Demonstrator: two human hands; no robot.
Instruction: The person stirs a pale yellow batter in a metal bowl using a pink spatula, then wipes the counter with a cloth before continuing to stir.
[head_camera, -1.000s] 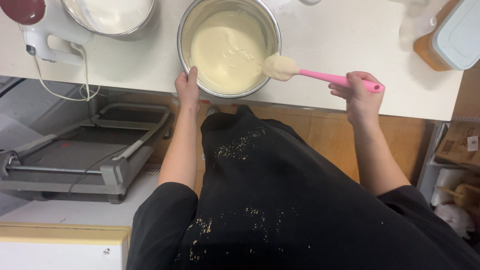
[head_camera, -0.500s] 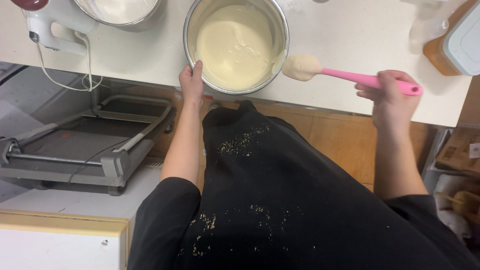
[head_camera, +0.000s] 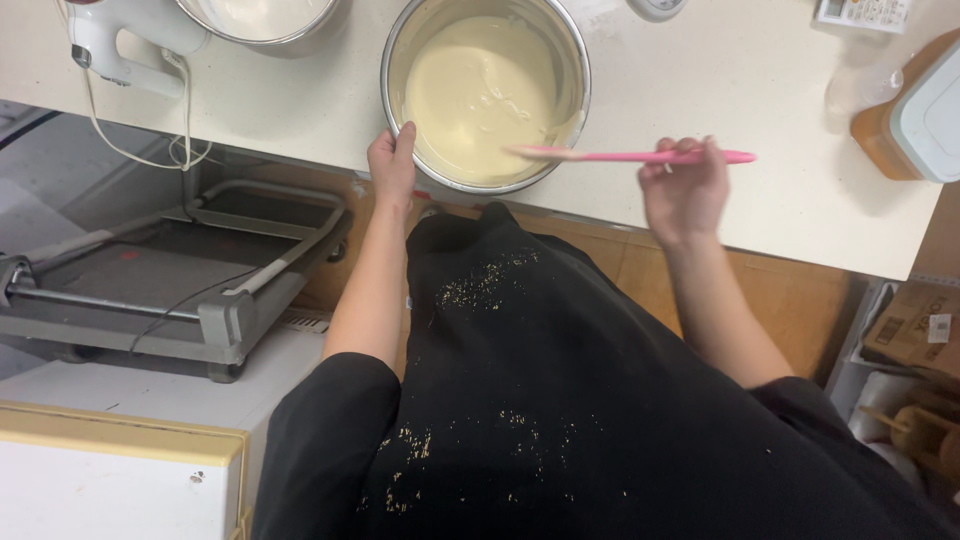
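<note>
Left hand (head_camera: 392, 160) is clamped on the rim of the steel mixing bowl (head_camera: 572, 60) at its 8 o'clock edge, thumb over the lip, while the bowl of pale batter (head_camera: 480, 95) sits on the white bench (head_camera: 740, 90) at 12 o'clock from the body. Right hand (head_camera: 685, 185) has its grip clenched round the pink spatula (head_camera: 640, 156), lying level with its blade over the bowl's 4 o'clock rim. A white hand mixer (head_camera: 120, 40) rests at 10 o'clock, a lidded amber container (head_camera: 915, 120) at 2 o'clock.
</note>
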